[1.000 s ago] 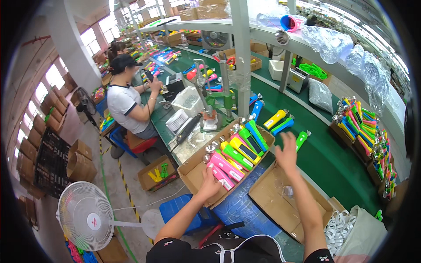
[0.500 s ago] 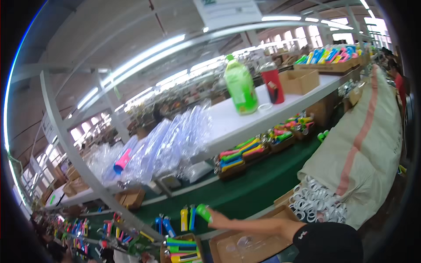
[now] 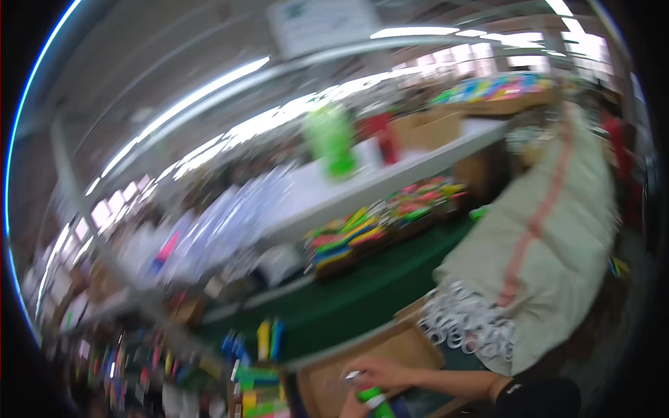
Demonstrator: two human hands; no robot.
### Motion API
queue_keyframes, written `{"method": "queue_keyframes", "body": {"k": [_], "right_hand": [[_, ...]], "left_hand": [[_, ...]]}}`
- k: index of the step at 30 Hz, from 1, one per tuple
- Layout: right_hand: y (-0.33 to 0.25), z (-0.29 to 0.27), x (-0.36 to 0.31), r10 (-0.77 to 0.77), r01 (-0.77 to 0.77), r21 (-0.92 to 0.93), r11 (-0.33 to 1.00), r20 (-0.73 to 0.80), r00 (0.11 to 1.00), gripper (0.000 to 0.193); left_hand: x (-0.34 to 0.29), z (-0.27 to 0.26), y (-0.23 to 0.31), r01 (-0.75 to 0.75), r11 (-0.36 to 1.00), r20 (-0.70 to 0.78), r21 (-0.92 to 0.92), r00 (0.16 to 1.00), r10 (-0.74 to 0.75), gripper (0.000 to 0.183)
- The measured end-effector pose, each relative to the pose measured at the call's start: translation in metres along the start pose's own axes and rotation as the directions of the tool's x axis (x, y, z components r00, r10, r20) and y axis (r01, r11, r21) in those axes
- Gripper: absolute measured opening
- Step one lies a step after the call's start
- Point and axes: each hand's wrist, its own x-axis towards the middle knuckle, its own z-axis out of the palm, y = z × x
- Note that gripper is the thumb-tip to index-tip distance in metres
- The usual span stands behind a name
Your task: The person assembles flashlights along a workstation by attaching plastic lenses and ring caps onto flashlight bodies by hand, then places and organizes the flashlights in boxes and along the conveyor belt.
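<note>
green-handled utensil [image 3: 375, 400] over open cardboard box [image 3: 412, 346], between both hands. left hand [image 3: 354, 407]: fingers closed round handle. right hand [image 3: 383, 373]: fingers at metal end, pinch or not, cannot tell; blurred.

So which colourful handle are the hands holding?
The green handle between left hand and right hand; the yellow handle and blue handle on the green belt lie untouched.

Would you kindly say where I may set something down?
The green conveyor belt looks bare between the far multicoloured plastic tools and the near brown cardboard box. Crowded: the heaped white plastic rings at right, and the box's near side, around the held green plastic tool.
</note>
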Motion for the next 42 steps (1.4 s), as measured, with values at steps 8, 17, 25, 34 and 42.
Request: {"method": "queue_keyframes", "body": {"k": [8,17,25,34,42], "right_hand": [[0.014,-0.043,-0.122,0.345,-0.320,0.376,0.870,0.001,0.939,0.019],[-0.032,-0.001,-0.087,-0.196,0.199,-0.495,0.846,0.058,0.979,0.030],[-0.050,-0.008,-0.085,-0.056,0.108,-0.514,0.851,0.117,0.992,0.038],[0.093,0.005,-0.007,0.309,-0.344,-0.349,0.872,-0.151,0.939,0.040],[0.128,0.010,0.021,0.480,-0.524,-0.302,0.796,-0.213,0.851,0.027]], "left_hand": [[-0.038,0.075,0.036,0.123,0.984,-0.023,0.130,0.992,-0.121,0.066],[-0.023,0.075,-0.012,-0.053,0.998,-0.208,-0.022,0.977,0.047,0.076],[-0.028,0.083,-0.004,-0.089,0.990,-0.352,-0.110,0.935,0.045,0.052],[-0.016,0.093,-0.024,-0.036,0.996,-0.498,-0.083,0.867,-0.010,0.030],[-0.013,0.091,-0.023,-0.092,0.977,-0.498,-0.192,0.867,-0.016,0.030]]}}
